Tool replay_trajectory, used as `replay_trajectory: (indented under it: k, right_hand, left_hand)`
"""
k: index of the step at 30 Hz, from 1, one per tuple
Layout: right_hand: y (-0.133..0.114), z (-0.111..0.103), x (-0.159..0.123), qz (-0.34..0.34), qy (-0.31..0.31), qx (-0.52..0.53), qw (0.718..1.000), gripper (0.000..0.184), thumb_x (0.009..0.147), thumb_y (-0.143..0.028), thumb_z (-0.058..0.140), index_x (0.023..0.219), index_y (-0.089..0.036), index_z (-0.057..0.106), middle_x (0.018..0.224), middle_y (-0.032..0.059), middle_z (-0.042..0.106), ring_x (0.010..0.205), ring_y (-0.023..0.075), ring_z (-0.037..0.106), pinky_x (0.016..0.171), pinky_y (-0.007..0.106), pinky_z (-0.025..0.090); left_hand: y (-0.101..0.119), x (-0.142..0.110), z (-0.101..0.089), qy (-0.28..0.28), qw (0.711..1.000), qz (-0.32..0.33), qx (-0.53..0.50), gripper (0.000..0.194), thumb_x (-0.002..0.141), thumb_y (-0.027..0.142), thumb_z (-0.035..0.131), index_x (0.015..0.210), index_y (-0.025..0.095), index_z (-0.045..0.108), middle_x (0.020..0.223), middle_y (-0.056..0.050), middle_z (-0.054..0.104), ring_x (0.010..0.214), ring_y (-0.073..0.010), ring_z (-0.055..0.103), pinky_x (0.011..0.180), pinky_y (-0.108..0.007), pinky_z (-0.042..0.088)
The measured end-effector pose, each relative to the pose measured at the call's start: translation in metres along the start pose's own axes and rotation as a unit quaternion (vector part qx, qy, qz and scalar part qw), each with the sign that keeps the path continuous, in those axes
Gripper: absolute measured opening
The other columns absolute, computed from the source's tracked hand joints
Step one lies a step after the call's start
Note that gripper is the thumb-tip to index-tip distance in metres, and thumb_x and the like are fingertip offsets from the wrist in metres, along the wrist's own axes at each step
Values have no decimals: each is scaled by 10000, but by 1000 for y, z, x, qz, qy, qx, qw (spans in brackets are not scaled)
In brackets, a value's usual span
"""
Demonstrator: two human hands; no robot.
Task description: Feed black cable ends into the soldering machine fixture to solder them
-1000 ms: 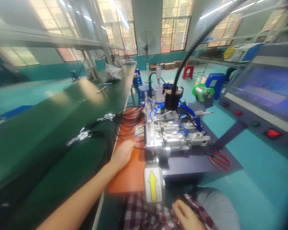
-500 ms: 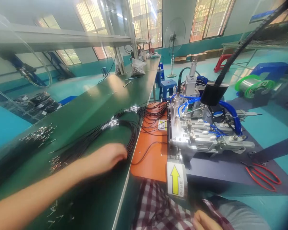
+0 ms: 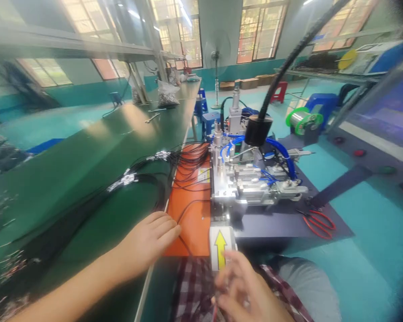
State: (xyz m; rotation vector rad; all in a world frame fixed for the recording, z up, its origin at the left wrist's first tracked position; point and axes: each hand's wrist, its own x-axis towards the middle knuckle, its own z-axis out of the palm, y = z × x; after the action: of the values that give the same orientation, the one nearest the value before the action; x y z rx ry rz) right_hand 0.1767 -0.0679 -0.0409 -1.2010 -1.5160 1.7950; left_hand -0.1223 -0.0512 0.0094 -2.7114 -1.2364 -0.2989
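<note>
My left hand (image 3: 154, 239) rests over the front edge of the green table (image 3: 97, 129), its fingers curled over a black cable (image 3: 191, 204). The cable runs from the machine (image 3: 255, 174) across the orange plate (image 3: 188, 228) and passes under the fingertips. In front of my lap, beside the yellow-arrow label (image 3: 220, 243), is my right hand (image 3: 245, 286). Its fingers are bent together and blurred; something thin seems to be at the fingertips, too smeared to name. A bundle of black cables (image 3: 87, 197) with shiny ends lies on the table behind my left hand.
Red-handled pliers (image 3: 319, 223) lie on the machine's grey base. A green wire spool (image 3: 304, 120) stands behind it. A clear bag of small parts (image 3: 168, 95) sits farther along the table. A thick black flexible arm (image 3: 285, 62) hangs over the machine.
My left hand has moved from the cable bundle to the table edge and the single cable. The right hand has risen from my lap towards the arrow label. My view has turned right.
</note>
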Motion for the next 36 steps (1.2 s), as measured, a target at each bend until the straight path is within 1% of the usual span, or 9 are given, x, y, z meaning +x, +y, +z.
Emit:
replay_trajectory:
  k: [2,6,8,10,13,16,22,30,36]
  right_hand:
    - [-13,7,9,-43,40,42,997,596,681,-218,734,1240,-263,532,1018,31,677,607,117,608,635,264,505]
    - [-31,6,29,-51,46,75,995,26,848,-224,598,851,-198,602,627,-27,629,545,125,616,585,248,481]
    - [-36,-1,38,-43,39,103,993,36,820,-166,586,803,-195,595,587,-45,620,545,121,621,594,242,486]
    - [-39,-13,45,-38,22,142,989,118,758,-125,611,854,-193,600,700,-38,669,574,114,643,600,236,498]
    - [-40,-35,50,-10,30,155,987,335,703,-113,655,1017,-201,582,822,-32,693,587,104,645,596,233,503]
    - [-42,-50,52,5,48,103,993,226,720,-178,695,934,-181,620,715,-41,651,573,108,618,577,230,481]
    - [-45,-46,61,-11,94,83,992,122,806,-280,615,739,-188,572,623,-40,598,502,98,534,502,222,404]
    - [-40,-52,66,-32,104,-1,994,65,785,-145,583,752,-182,625,636,-43,568,561,97,487,521,215,375]
    - [-43,-59,63,17,110,29,993,144,747,-267,733,820,-160,669,590,-52,555,521,87,477,501,209,356]
  left_hand:
    - [10,16,10,36,999,-7,4,317,944,88,353,1075,186,624,876,-79,720,806,-202,663,848,-391,530]
    - [40,43,15,53,997,-19,-49,287,899,120,427,1111,204,603,870,-66,710,804,-212,676,813,-372,548]
    - [56,58,12,36,982,-63,-177,413,900,176,473,1310,219,494,1061,-95,706,982,-236,677,848,-356,565]
    - [64,71,12,3,941,-112,-320,484,943,229,476,1418,261,389,1167,-82,690,1035,-217,673,858,-314,575]
    - [63,86,21,-32,881,-179,-437,333,997,290,438,1325,299,491,1093,-19,715,943,-169,694,803,-246,574]
    - [54,92,35,-19,856,-223,-466,211,996,346,452,1131,281,601,961,16,717,849,-154,695,702,-204,560]
    - [55,93,46,-25,854,-235,-463,150,979,344,480,1049,271,591,869,22,690,734,-144,678,635,-206,551]
    - [63,122,40,-17,855,-207,-476,200,970,298,465,1118,293,599,950,12,731,788,-156,706,684,-203,566]
    - [62,107,51,5,856,-257,-449,220,948,322,529,1113,276,668,995,1,754,806,-155,722,706,-174,557]
